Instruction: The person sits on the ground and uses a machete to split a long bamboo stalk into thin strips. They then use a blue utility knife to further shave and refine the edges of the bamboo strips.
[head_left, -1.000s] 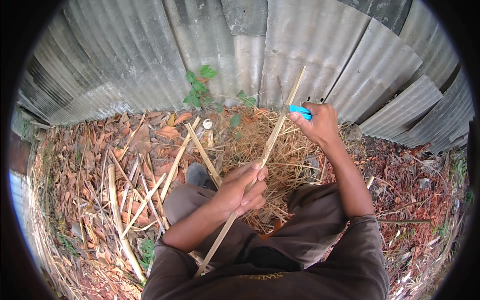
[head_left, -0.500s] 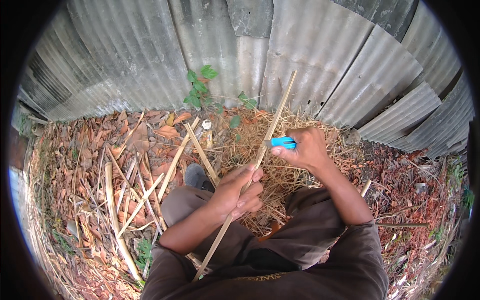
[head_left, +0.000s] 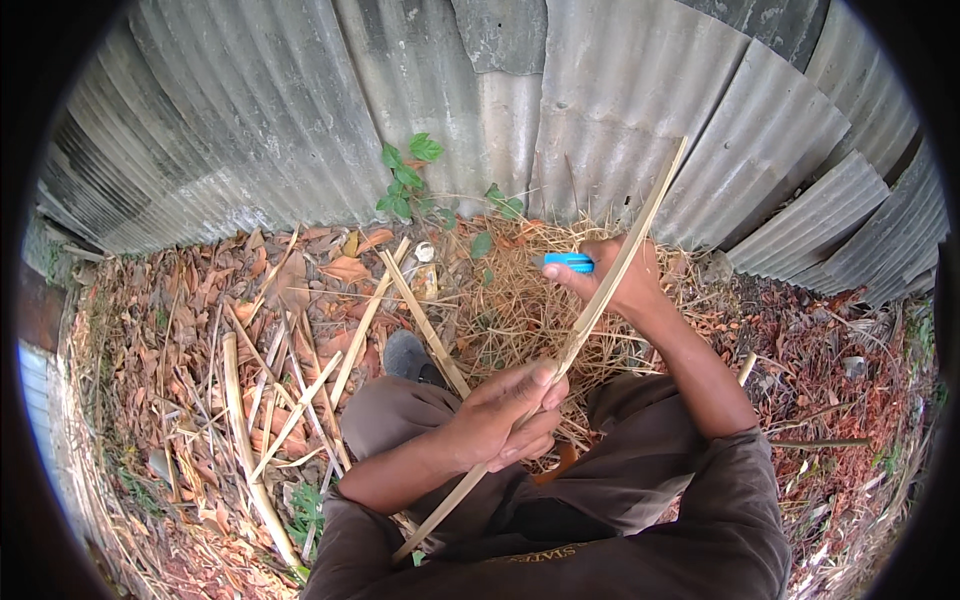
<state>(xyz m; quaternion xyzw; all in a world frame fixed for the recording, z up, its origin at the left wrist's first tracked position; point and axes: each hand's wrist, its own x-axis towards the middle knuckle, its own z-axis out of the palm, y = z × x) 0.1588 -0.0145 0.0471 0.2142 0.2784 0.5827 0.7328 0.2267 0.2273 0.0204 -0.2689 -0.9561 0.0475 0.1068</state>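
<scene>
My left hand (head_left: 512, 418) is closed around a long, pale bamboo strip (head_left: 622, 270). The strip slants from beside my left side up and away to the right, its far end in front of the metal fence. In my right hand (head_left: 630, 278) is a utility knife (head_left: 568, 262) with a bright blue handle, pointing left. The strip passes in front of the right hand and hides part of its fingers. The knife stands apart from the strip, to its left. Thin shavings (head_left: 510, 310) lie heaped on the ground beyond my knees.
Several cut bamboo pieces (head_left: 245, 430) lie over dry leaves (head_left: 190, 350) on the left. A corrugated metal fence (head_left: 440, 110) runs across the far side, with a small green plant (head_left: 405, 180) at its foot. My grey shoe (head_left: 407, 357) rests near two crossed strips.
The bamboo strip's far end has swung to the right, crossing in front of my right hand. The knife blade has come off the strip. My left hand has shifted right and nearer.
</scene>
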